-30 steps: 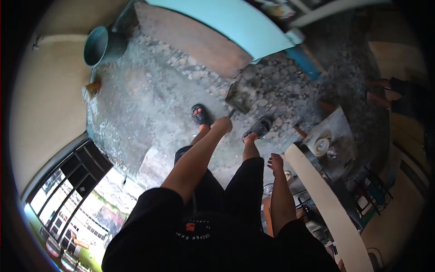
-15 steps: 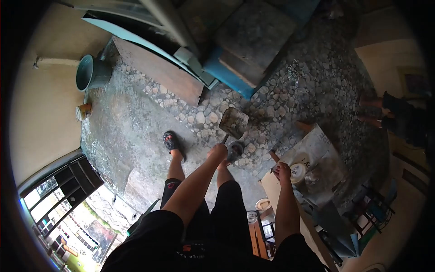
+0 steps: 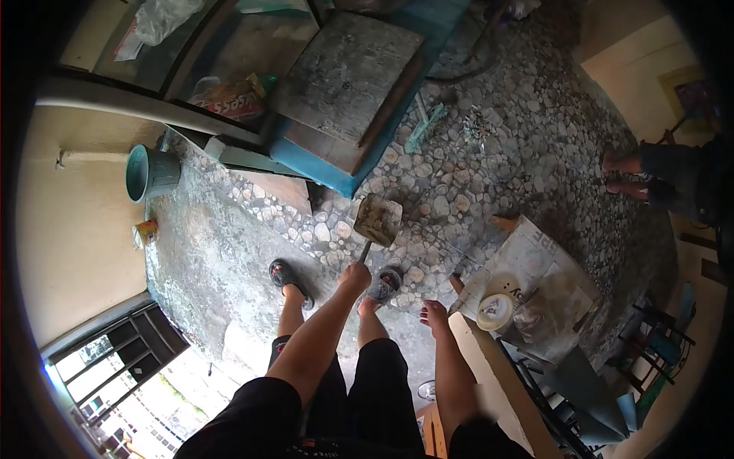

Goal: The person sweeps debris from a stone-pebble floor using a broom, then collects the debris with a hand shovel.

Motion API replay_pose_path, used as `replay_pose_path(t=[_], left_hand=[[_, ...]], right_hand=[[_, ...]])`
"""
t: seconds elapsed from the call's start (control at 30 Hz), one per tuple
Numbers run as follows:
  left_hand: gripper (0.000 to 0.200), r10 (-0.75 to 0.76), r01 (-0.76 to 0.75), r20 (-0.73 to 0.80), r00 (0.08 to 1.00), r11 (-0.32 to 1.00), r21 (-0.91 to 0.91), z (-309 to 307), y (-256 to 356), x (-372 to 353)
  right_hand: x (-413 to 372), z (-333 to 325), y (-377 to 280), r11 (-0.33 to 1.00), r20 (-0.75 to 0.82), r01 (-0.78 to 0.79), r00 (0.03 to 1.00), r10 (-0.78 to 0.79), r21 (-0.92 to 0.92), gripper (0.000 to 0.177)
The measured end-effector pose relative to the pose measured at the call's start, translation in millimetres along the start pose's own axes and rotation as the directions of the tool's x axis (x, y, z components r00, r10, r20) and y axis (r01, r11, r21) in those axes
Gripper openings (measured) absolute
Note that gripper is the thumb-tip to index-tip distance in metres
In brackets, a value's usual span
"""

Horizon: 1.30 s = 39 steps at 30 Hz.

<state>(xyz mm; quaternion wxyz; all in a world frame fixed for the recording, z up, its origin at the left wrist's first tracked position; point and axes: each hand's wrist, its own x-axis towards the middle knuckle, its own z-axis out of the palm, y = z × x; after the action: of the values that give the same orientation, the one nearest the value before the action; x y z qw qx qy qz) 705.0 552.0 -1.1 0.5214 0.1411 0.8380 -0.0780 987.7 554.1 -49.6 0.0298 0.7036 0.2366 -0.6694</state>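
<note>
My left hand (image 3: 355, 276) is closed around the short dark handle of a square, shallow dustpan (image 3: 378, 220). The pan has a raised rim and a dirty inner surface, and it is held out over the pebbled floor in front of my feet. Off to the right, my right hand (image 3: 434, 317) hangs with its fingers loosely apart, and I see nothing in it. The nearest thing to it is a low table (image 3: 544, 243), whose worn top bears a round white container (image 3: 495, 312) and a crumpled clear plastic bag (image 3: 538, 312).
A green bucket (image 3: 151, 174) and a small tin (image 3: 144, 232) stand by the left wall. Ahead are a dark board (image 3: 348, 76) on a blue base and a green broom head (image 3: 425, 128). Another person's legs (image 3: 642, 164) show at the right. My sandalled feet (image 3: 287, 279) are below.
My right hand has moved left, away from the low table's container, and its fingers look looser. My left hand still grips the dustpan. The view has shifted, showing more of what lies ahead.
</note>
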Motion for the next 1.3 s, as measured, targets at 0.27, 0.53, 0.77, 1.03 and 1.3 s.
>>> replay_pose_path(t=[0.27, 0.53, 0.77, 1.03, 1.3], left_hand=[[0.033, 0.033, -0.033, 0.033, 0.999, 0.999, 0.015, 4, -3, 15], [0.024, 0.245, -0.247, -0.052, 0.968, 0.968, -0.037, -13, 16, 10], [0.025, 0.138, -0.139, -0.024, 0.990, 0.989, -0.045, -45, 65, 8], [0.025, 0.164, -0.169, -0.098, 0.982, 0.984, -0.047, -54, 99, 6], [0.031, 0.094, -0.092, -0.155, 0.983, 0.996, 0.019, -65, 150, 1]], right_hand=[[-4, 17, -79, 0.959, 0.158, -0.045, 0.987, 0.000, 0.280, 0.023], [28, 71, -338, 0.595, 0.338, 0.006, 0.818, -0.466, 0.804, 0.008], [64, 156, -518, 0.720, 0.281, 0.274, 0.788, -0.548, 0.638, 0.031], [154, 193, -588, 0.805, 0.337, 0.202, 0.831, -0.442, 0.558, 0.028], [208, 183, -613, 0.826, 0.361, 0.153, 0.845, -0.394, 0.543, 0.026]])
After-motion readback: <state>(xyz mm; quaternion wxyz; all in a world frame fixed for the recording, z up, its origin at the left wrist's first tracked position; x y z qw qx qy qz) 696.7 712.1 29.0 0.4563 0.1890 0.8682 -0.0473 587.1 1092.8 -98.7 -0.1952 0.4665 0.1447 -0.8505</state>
